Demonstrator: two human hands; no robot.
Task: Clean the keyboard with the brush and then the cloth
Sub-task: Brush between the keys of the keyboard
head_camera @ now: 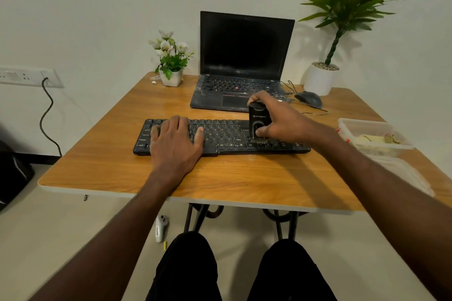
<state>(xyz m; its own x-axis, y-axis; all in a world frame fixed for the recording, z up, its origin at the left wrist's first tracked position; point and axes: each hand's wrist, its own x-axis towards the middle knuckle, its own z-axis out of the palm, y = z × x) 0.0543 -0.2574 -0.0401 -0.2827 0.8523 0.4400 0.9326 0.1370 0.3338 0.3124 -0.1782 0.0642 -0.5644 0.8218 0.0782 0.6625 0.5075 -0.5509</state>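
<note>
A black keyboard (227, 134) lies across the middle of the wooden table (220, 178). My left hand (175, 140) rests flat on the keyboard's left half, fingers spread, holding nothing. My right hand (278, 118) grips a black upright brush (258, 120) from the right side. The brush stands on the keyboard's right part with its bristles down on the keys. A pale cloth (374, 139) lies inside a clear plastic box (357, 124) at the table's right edge.
An open laptop (244, 61) stands behind the keyboard, with a wired mouse (308, 99) to its right. A small flower pot (171, 73) sits at the back left and a tall plant in a white pot (320, 78) at the back right. A clear lid (401, 173) lies near my right forearm.
</note>
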